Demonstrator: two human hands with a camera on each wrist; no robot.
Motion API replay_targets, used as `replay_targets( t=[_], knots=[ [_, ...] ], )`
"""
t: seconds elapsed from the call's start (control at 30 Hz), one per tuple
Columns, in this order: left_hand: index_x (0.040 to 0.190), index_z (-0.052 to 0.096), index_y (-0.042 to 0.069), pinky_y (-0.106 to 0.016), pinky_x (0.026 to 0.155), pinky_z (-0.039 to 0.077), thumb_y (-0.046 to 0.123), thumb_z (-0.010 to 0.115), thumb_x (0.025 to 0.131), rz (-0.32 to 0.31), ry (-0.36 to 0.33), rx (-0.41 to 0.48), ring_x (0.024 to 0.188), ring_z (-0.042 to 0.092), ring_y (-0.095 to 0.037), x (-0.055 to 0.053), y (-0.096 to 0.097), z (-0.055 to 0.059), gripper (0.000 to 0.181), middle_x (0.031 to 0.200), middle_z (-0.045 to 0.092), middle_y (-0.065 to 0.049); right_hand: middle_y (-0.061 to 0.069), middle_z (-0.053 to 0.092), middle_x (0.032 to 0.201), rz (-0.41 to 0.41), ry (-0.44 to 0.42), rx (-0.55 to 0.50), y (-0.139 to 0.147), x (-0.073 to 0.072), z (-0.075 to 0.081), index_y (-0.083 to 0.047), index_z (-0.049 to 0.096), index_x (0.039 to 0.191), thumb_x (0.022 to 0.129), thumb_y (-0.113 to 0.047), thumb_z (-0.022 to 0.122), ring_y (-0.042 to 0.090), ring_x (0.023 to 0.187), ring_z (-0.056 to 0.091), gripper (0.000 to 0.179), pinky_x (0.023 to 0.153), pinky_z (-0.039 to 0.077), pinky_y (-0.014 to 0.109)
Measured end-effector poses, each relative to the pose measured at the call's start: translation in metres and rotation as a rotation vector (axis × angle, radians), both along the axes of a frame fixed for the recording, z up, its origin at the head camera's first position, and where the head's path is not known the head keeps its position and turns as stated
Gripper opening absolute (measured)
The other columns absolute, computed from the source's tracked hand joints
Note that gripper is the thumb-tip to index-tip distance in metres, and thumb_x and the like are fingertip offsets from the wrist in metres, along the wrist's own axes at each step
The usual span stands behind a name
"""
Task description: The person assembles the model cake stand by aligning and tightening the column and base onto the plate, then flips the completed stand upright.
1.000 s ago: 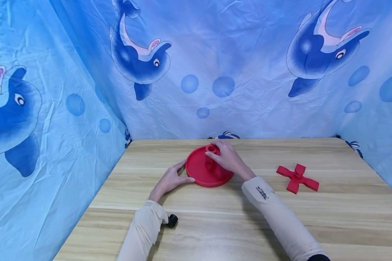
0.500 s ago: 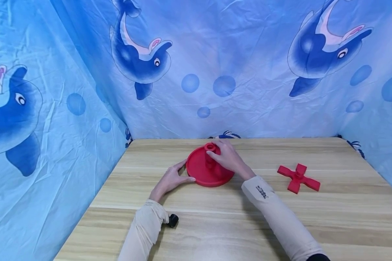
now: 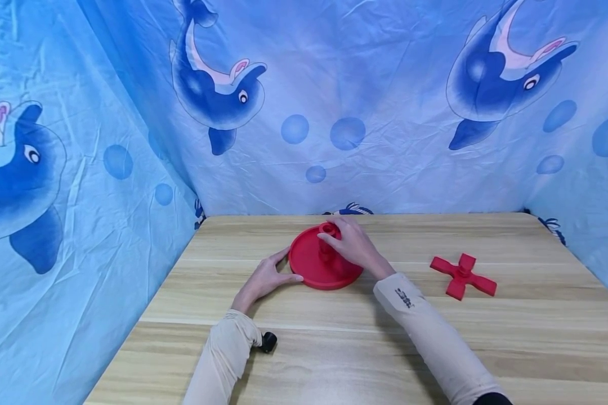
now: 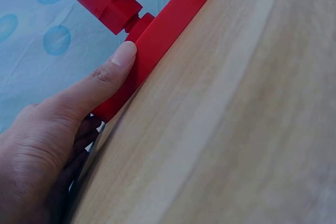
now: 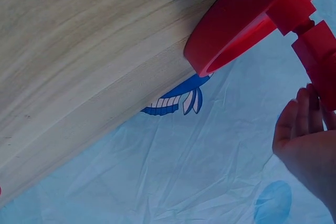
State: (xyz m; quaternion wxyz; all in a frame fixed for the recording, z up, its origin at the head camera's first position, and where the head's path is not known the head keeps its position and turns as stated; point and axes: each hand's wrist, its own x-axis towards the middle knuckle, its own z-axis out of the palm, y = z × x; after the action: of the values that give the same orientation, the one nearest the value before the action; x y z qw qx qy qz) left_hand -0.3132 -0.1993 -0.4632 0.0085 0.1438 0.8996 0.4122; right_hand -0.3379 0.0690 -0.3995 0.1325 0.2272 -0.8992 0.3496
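A round, shallow red tray point(image 3: 309, 264) with a raised rim lies on the wooden table. My left hand point(image 3: 267, 278) holds its left edge, the thumb point(image 4: 123, 56) pressed on the rim and the fingers reaching round the far side. At the tray's middle rises a short red socket point(image 5: 291, 10). Above it stands a thick red cylinder point(image 4: 107, 4), hollow at the top, with a narrower neck at its lower end meeting the socket. My right hand point(image 3: 354, 242) grips the cylinder near its top between thumb and fingers, from the right.
A red cross-shaped piece point(image 3: 463, 275) with a raised centre lies on the table point(image 3: 334, 349) to the right. A black wrist camera point(image 3: 268, 342) sits at the left sleeve. Blue dolphin-print cloth point(image 3: 314, 84) hangs behind the table and along both sides.
The cylinder's top shifts slightly left, then back right, under the right hand's fingers. The left hand and the tray stay in place.
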Motion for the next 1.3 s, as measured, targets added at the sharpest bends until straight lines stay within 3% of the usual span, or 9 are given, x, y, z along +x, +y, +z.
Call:
replay_targets(
  t=[0.23, 0.47, 0.7, 0.9, 1.13, 1.3],
  knots=[
    [0.16, 0.041, 0.015, -0.052, 0.118, 0.035, 0.047, 0.089, 0.08, 0.001, -0.001, -0.007, 0.147, 0.037, -0.031, -0.0004, -0.0001, -0.0012, 0.099, 0.159, 0.044, -0.012, 0.021, 0.049, 0.152, 0.015, -0.035, 0.005, 0.0036, -0.001, -0.0017, -0.003, 0.057, 0.148, 0.099, -0.03, 0.071, 0.038, 0.14, 0.042, 0.057, 0.095, 0.056, 0.055],
    [0.16, 0.042, 0.015, -0.052, 0.117, 0.036, 0.047, 0.089, 0.08, 0.0, 0.0, -0.004, 0.146, 0.039, -0.031, -0.0008, -0.0003, -0.0019, 0.099, 0.158, 0.045, -0.012, 0.023, 0.051, 0.15, 0.006, -0.011, 0.025, 0.0029, -0.0016, -0.0005, -0.001, 0.06, 0.143, 0.1, -0.035, 0.071, 0.039, 0.139, 0.044, 0.057, 0.102, 0.052, 0.055],
    [0.16, 0.041, 0.015, -0.051, 0.118, 0.035, 0.046, 0.089, 0.08, -0.001, 0.007, -0.01, 0.147, 0.039, -0.031, -0.0013, -0.0009, -0.0026, 0.099, 0.159, 0.044, -0.012, 0.023, 0.048, 0.152, 0.013, -0.05, 0.023, 0.0025, -0.001, -0.0021, 0.001, 0.053, 0.149, 0.099, -0.03, 0.071, 0.039, 0.141, 0.042, 0.061, 0.094, 0.056, 0.054],
    [0.16, 0.042, 0.015, -0.051, 0.117, 0.035, 0.047, 0.09, 0.08, -0.003, 0.01, -0.009, 0.146, 0.039, -0.031, -0.0023, -0.0005, -0.0023, 0.099, 0.159, 0.045, -0.011, 0.021, 0.051, 0.149, -0.007, -0.027, 0.017, 0.0017, -0.0015, -0.0024, -0.003, 0.056, 0.147, 0.098, -0.036, 0.074, 0.038, 0.137, 0.045, 0.062, 0.097, 0.055, 0.053],
    [0.16, 0.041, 0.015, -0.052, 0.117, 0.035, 0.049, 0.089, 0.08, -0.003, 0.013, -0.017, 0.147, 0.038, -0.031, -0.0028, -0.0008, -0.004, 0.099, 0.159, 0.044, -0.011, 0.022, 0.049, 0.151, 0.014, -0.021, -0.005, 0.0027, -0.0001, -0.004, -0.002, 0.055, 0.148, 0.098, -0.027, 0.073, 0.039, 0.139, 0.043, 0.058, 0.092, 0.057, 0.054],
    [0.16, 0.041, 0.015, -0.052, 0.117, 0.035, 0.049, 0.089, 0.08, 0.001, 0.006, -0.014, 0.147, 0.038, -0.032, -0.0026, -0.0006, -0.004, 0.1, 0.159, 0.044, -0.012, 0.021, 0.052, 0.146, -0.003, 0.0, -0.013, 0.0023, -0.001, -0.0043, -0.002, 0.058, 0.144, 0.097, -0.03, 0.076, 0.037, 0.136, 0.046, 0.058, 0.095, 0.056, 0.053]
  ],
)
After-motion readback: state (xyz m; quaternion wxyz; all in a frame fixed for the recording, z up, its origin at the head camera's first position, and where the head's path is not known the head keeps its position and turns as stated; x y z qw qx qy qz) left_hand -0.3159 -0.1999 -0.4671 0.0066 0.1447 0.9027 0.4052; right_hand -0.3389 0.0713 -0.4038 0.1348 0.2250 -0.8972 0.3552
